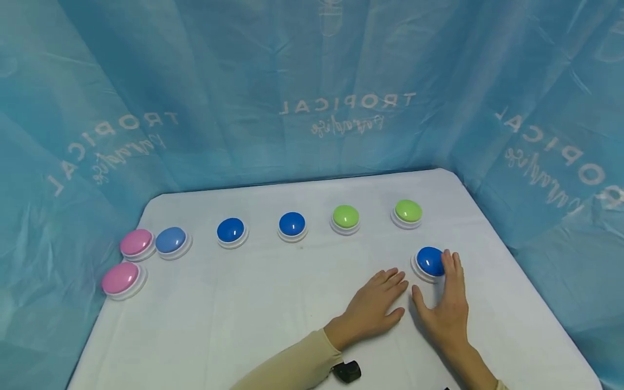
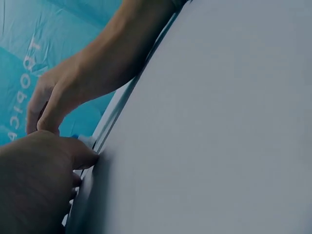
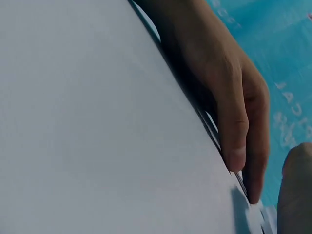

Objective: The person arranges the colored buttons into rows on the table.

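Left arm (image 1: 297,362) outstretched, hand (image 1: 371,306) palm-down

Head view, in which the right hand (image 1: 446,314) hides the right edge of the blue button (image 1: 428,261), the left sleeve (image 1: 297,362) and right sleeve (image 1: 501,385) run off the lower border, and the rightmost lettering (image 1: 570,155) is truncated by the side border.

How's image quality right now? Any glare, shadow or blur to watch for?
Head: bright and fairly clear, small highlights on the domed push buttons; left wrist: dim, with a dark shadow beside the left hand on the white tabletop; right wrist: also dim, right hand cropped and soft.
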`<state>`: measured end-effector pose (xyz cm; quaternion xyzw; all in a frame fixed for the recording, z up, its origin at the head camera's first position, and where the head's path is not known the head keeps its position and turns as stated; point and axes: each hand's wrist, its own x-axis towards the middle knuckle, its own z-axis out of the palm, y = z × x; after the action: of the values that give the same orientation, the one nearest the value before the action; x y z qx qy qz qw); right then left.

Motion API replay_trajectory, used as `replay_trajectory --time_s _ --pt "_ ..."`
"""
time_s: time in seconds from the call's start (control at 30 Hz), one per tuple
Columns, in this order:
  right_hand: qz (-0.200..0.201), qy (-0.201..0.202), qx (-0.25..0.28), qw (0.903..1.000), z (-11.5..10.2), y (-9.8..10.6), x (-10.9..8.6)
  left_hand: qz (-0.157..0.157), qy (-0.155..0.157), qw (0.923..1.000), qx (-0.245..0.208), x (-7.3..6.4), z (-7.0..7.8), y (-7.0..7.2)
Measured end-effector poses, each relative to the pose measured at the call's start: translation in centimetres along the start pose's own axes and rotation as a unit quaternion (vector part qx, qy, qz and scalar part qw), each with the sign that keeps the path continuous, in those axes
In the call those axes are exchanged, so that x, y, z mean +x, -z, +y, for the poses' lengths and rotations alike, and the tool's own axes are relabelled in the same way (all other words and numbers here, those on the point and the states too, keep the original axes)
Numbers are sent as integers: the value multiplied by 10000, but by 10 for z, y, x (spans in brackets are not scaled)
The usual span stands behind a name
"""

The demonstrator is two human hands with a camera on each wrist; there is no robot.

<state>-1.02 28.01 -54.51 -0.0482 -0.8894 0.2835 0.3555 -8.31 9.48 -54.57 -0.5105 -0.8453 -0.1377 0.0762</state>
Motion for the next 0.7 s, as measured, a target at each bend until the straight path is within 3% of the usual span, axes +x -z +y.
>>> replay_trajectory --time_s 0.13,0.3,0.57,0.7 --pt "-252 1077 668 9916 -19 -18 -3 199 -165 9994 -250 -23 -12 8" --pt "-972 1590 1116 9761 -53 -43 -12 457 -62 9960 -769 -59 -32 20" --pt "-1993 1655 1301 9571 -113 -93 -24 1099 524 9875 -998 -129 -61 37" --pt "-2301 1670 1473 9473 -138 -119 -22 1481 923 9784 -1108 -158 -76 42"
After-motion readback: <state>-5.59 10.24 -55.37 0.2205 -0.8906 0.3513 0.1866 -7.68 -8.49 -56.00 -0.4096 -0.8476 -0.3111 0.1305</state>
